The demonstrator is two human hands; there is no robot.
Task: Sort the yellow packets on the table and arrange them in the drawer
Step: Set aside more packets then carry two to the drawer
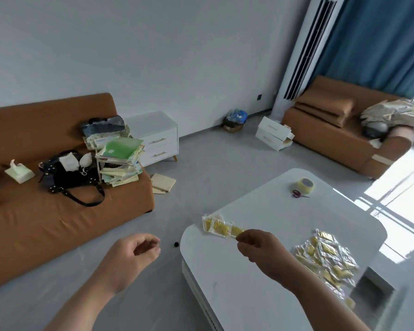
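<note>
Two hands are in view. The right hand point(261, 247) pinches, between thumb and fingers, one end of a row of yellow packets point(217, 226). The row reaches out to the left above the near-left corner of the white table point(249, 204); whether its far end touches the tabletop cannot be told. The left hand point(135, 253) has its fingers loosely curled, holds nothing, and is above the grey floor to the left of the table.

- One pile of yellow packets point(325, 259) in shiny wrapping is heaped on the table to the right of the right hand, blurred at its near edge.
- One tape roll point(304, 185) is at the far end of the table, with small scissors point(299, 193) just beside it.
- One brown sofa point(46, 223) on the left carries a black bag point(69, 180), a tissue pack point(19, 172) and a stack of folders point(120, 161).
- One white cabinet point(157, 137) with two drawers stands against the wall beside the sofa.
- Two loose drawers point(273, 134) lie on the floor near a second sofa point(339, 132), in front of a blue curtain point(380, 44).
</note>
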